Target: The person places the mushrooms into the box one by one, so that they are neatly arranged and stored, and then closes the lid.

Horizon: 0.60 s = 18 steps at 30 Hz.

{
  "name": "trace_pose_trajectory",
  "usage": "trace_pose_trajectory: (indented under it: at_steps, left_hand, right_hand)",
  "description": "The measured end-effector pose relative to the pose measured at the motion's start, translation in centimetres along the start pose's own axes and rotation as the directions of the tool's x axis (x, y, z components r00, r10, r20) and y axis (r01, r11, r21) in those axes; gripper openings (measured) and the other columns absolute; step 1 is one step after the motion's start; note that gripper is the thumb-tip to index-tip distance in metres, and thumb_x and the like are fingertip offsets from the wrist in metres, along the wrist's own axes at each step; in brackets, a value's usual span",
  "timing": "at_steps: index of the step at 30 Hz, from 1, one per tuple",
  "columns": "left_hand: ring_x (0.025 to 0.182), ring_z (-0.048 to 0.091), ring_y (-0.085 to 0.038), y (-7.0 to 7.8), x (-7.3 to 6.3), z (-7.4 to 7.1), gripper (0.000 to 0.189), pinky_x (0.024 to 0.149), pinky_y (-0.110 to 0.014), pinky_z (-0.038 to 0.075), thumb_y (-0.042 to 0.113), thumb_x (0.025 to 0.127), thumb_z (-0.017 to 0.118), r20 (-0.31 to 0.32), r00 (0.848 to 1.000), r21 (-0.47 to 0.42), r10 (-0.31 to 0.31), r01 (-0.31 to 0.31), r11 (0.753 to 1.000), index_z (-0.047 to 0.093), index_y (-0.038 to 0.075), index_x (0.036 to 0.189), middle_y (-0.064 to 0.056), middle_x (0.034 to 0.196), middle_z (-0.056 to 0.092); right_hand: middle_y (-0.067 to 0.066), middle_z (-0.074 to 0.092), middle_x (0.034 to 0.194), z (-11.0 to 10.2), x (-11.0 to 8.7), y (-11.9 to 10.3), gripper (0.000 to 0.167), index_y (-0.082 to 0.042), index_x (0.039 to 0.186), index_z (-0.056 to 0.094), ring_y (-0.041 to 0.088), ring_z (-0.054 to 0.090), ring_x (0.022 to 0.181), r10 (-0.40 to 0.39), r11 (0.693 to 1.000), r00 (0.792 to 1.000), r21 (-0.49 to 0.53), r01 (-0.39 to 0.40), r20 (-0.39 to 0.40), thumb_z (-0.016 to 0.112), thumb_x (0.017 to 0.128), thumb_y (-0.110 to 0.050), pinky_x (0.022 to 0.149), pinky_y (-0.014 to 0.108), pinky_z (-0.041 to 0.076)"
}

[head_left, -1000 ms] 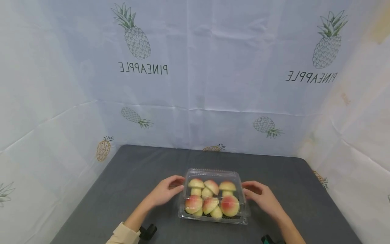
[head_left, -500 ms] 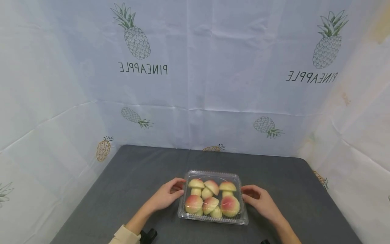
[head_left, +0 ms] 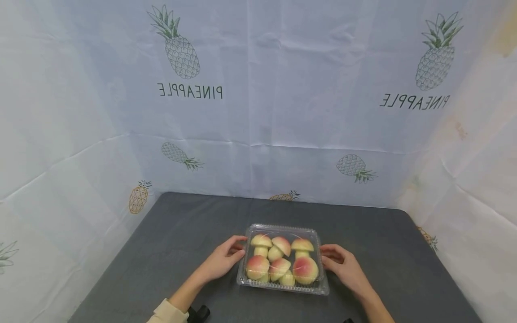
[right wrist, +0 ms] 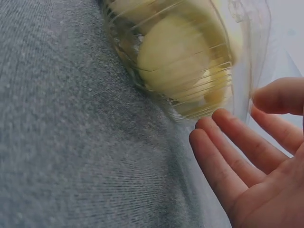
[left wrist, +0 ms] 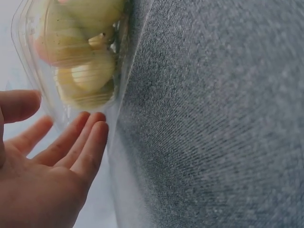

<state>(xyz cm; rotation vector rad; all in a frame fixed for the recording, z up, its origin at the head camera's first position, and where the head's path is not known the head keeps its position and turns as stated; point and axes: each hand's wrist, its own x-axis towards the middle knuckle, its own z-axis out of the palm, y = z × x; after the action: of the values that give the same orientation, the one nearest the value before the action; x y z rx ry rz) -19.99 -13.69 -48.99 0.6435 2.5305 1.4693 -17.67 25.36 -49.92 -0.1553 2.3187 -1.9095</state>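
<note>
A clear plastic clamshell box (head_left: 282,291) sits on the dark table. Through its lid show several pale yellow mushroom-shaped pieces (head_left: 304,270) with red-tinged caps, in two rows. My left hand (head_left: 218,260) is at the box's left side; in the left wrist view its fingers (left wrist: 92,149) extend with the tips right at the clear wall, the thumb apart from them. On the opposite side is my right hand (head_left: 343,267). Its loosely extended fingers (right wrist: 251,147) have their tips by the box's ribbed side in the right wrist view, and the thumb tip (right wrist: 261,100) overlaps the rim.
The dark grey cloth-like tabletop (head_left: 194,220) spreads around the box. White fabric (head_left: 307,89) printed with pineapples hangs behind the table and along both sides. A black wrist device (head_left: 198,312) shows under the left forearm.
A second ago the lid's front part looked raised; it now sits lower and flatter on the box. Both hands have come slightly nearer the person, still at the two sides.
</note>
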Motion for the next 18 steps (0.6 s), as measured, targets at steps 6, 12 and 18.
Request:
trace_pose_trajectory:
  at_steps: [6,12,18]
  left_hand:
    - [0.112,0.064,-0.027,0.1,-0.1,0.0,0.038,0.092,-0.044,0.055,0.029,0.107,0.056,-0.030,0.999,0.042,0.013,-0.012,0.999,0.056,0.010,0.139,-0.007,0.124,0.065]
    - [0.111,0.065,-0.026,0.8,-0.8,-0.1,0.040,0.092,-0.040,0.055,0.029,0.108,0.052,-0.043,0.999,0.024,0.010,-0.009,1.000,0.054,0.008,0.142,-0.009,0.126,0.064]
    - [0.113,0.064,-0.028,1.7,-1.9,-0.4,0.053,0.092,-0.040,0.054,0.033,0.110,0.047,0.052,0.998,-0.046,-0.047,0.049,0.998,0.037,0.007,0.154,-0.013,0.131,0.060]
  right_hand:
    - [0.025,0.063,0.128,0.1,0.0,0.1,0.049,0.007,0.138,0.053,0.016,0.069,0.102,0.011,1.000,1.000,0.020,-0.011,-0.001,0.068,0.100,-0.019,0.083,0.032,0.060]
    - [0.026,0.063,0.128,0.1,0.0,0.0,0.049,0.007,0.138,0.053,0.016,0.069,0.102,0.015,1.000,1.000,0.015,-0.015,-0.002,0.068,0.100,-0.020,0.083,0.032,0.060]
    - [0.027,0.062,0.128,0.1,0.0,0.0,0.049,0.007,0.138,0.053,0.016,0.069,0.102,0.011,1.000,1.000,0.014,-0.011,-0.001,0.068,0.100,-0.020,0.083,0.032,0.060]
